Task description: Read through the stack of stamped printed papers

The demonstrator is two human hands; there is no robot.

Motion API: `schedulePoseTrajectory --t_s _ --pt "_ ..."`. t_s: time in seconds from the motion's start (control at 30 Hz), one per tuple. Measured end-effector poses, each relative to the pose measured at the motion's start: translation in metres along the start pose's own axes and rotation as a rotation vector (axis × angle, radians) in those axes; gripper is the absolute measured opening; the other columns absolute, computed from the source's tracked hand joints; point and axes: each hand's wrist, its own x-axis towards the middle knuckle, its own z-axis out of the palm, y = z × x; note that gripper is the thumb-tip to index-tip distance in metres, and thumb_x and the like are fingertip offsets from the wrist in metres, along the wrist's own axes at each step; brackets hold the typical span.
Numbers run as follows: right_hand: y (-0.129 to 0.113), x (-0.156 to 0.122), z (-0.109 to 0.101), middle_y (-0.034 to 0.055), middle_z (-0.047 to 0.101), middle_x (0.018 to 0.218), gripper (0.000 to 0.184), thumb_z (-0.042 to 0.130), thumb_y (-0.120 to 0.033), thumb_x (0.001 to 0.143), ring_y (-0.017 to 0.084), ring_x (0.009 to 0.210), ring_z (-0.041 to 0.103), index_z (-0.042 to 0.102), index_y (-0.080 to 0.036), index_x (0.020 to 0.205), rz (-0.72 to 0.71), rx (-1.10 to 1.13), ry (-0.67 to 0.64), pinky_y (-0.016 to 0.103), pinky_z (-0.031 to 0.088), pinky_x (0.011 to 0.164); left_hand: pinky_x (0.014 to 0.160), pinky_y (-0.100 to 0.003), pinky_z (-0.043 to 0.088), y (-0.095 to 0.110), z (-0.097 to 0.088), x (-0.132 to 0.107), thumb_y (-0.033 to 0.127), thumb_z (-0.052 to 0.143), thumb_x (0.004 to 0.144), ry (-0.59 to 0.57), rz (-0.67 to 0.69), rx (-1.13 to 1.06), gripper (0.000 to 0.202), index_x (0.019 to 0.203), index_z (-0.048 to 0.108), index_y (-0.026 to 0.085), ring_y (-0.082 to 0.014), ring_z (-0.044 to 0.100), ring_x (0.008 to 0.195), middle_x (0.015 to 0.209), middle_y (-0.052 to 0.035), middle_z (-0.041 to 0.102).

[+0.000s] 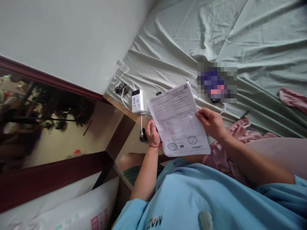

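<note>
I'm holding the paper (pixel 177 121) up over my lap, near the edge of the bed (pixel 182 38). One side sits in each of my hands, I'd say to keep the sheet flat with its print facing me. My left hand (pixel 153 133) is closed on one edge, wrist bent inward. My right hand (pixel 211 123) pinches the opposite edge, thumb on top, forearm angled in. A white power bank (pixel 137 101) lies just beyond.
</note>
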Motion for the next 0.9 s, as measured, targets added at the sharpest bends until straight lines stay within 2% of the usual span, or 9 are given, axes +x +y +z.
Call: schedulePoseTrajectory --t_s 0.2,0.33,0.43,0.6,0.73,0.9 --pt "0.005 0.0 0.003 0.0027 0.067 0.072 0.027 0.054 -0.045 0.093 0.016 0.062 0.055 0.065 -0.021 0.089 -0.012 -0.012 0.012 0.029 0.039 0.059 0.063 -0.024 0.037 -0.002 -0.004 -0.001 0.053 0.051 0.095 0.005 0.04 0.047 0.038 0.085 0.057 0.017 -0.0129 0.042 0.065 0.07 -0.0002 0.047" --pt "0.0 -0.001 0.002 0.0029 0.068 0.074 0.022 0.056 -0.04 0.092 0.014 0.058 0.053 0.065 -0.02 0.09 -0.047 -0.136 0.069 0.029 0.038 0.059 0.062 -0.025 0.033 -0.003 -0.003 -0.002 0.049 0.048 0.098 0.059 0.07 0.114 0.036 0.083 0.054 0.017 -0.0122 0.036 0.062 0.068 0.0011 0.041" --pt "-0.004 -0.001 0.0 0.0036 0.071 0.08 0.018 0.058 -0.037 0.091 0.013 0.057 0.052 0.065 -0.021 0.09 -0.067 -0.223 0.095 0.029 0.037 0.06 0.063 -0.025 0.033 -0.004 -0.001 -0.002 0.049 0.047 0.098 0.09 0.079 0.14 0.036 0.084 0.055 0.016 -0.012 0.036 0.063 0.069 0.0012 0.042" --pt "-0.005 0.0 -0.001 0.0032 0.071 0.081 0.016 0.061 -0.036 0.09 0.014 0.06 0.052 0.064 -0.021 0.084 -0.074 -0.313 0.059 0.03 0.036 0.062 0.064 -0.025 0.035 -0.005 0.0 0.0 0.047 0.049 0.097 0.108 0.073 0.123 0.034 0.085 0.056 0.016 -0.012 0.039 0.064 0.072 0.0003 0.047" --pt "-0.005 -0.001 0.0 0.0023 0.068 0.078 0.015 0.065 -0.034 0.086 0.014 0.061 0.052 0.062 -0.021 0.08 -0.046 -0.32 0.053 0.029 0.036 0.062 0.064 -0.025 0.035 0.0 -0.002 0.0 0.044 0.048 0.097 0.097 0.082 0.148 0.032 0.084 0.057 0.016 -0.0122 0.038 0.064 0.07 0.0003 0.045" --pt "-0.007 -0.001 0.0 0.0021 0.066 0.073 0.016 0.061 -0.033 0.088 0.014 0.062 0.053 0.064 -0.02 0.078 0.0 -0.333 0.01 0.029 0.036 0.062 0.063 -0.024 0.034 0.005 -0.003 0.0 0.044 0.049 0.097 0.088 0.075 0.184 0.033 0.082 0.056 0.015 -0.012 0.039 0.064 0.068 0.0007 0.044"
